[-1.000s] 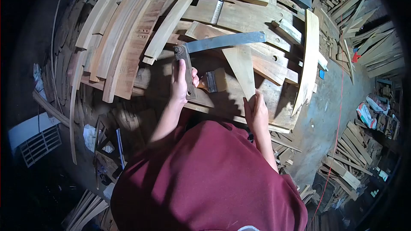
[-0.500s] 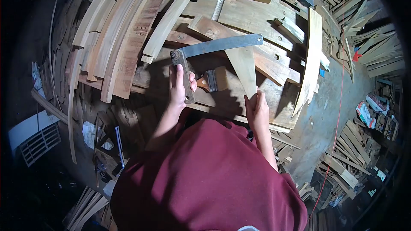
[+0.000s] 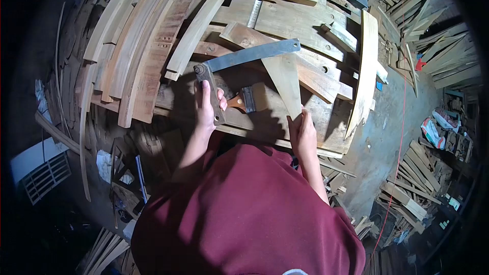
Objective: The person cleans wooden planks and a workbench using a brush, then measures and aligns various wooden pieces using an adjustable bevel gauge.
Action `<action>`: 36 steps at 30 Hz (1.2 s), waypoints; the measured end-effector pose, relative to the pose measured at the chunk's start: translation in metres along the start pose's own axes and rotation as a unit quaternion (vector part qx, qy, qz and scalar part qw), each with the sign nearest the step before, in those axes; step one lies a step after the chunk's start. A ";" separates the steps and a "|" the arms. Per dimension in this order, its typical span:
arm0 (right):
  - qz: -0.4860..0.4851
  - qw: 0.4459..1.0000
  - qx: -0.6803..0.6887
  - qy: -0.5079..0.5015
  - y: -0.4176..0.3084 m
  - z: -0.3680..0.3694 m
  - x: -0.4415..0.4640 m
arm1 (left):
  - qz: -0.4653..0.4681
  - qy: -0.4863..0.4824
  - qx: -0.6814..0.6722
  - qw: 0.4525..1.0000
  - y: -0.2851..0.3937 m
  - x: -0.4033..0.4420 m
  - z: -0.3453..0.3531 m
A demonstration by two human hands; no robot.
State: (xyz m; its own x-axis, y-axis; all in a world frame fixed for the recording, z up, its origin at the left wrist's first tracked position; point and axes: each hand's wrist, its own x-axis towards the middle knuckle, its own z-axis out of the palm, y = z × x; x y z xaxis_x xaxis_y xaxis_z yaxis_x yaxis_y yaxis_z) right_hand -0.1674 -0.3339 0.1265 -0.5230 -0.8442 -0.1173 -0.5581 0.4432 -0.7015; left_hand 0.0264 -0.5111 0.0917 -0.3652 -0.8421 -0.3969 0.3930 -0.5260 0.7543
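My left hand is closed around the dark wooden stock of a bevel gauge, whose long metal blade reaches to the right. In my right hand is the narrow lower end of a tapered wood piece, pinched between thumb and fingers. The broad top of that piece meets the blade's lower edge near its far end. A wide paintbrush with an orange-brown handle lies on the bench just right of my left hand.
Long wooden strips are stacked along the workbench's left side. Loose boards cover its top, and a pale curved plank lies at the right edge. A red cord runs along the floor, beside piles of scrap wood.
The view has shifted slightly. The bevel gauge has moved a little left and its blade tilts up slightly more, with the tapered piece still against it. Both hands keep their holds.
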 end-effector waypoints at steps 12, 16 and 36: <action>-0.068 0.995 -0.007 0.068 0.006 0.008 0.005 | -0.013 -0.004 -0.002 1.000 0.000 0.004 -0.003; -0.042 0.996 -0.054 0.054 -0.012 -0.009 0.022 | 0.006 -0.019 0.010 1.000 0.007 0.012 0.005; 0.030 0.976 -0.205 0.065 -0.032 -0.026 0.072 | 0.007 0.057 0.035 0.998 0.000 0.019 0.026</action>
State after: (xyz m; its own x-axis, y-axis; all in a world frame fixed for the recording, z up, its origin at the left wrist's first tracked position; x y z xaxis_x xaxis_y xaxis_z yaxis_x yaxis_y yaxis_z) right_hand -0.2042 -0.4004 0.1589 -0.6251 -0.7795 -0.0413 -0.7207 0.5967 -0.3529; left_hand -0.0023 -0.5243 0.0979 -0.2600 -0.8596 -0.4398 0.3363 -0.5076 0.7933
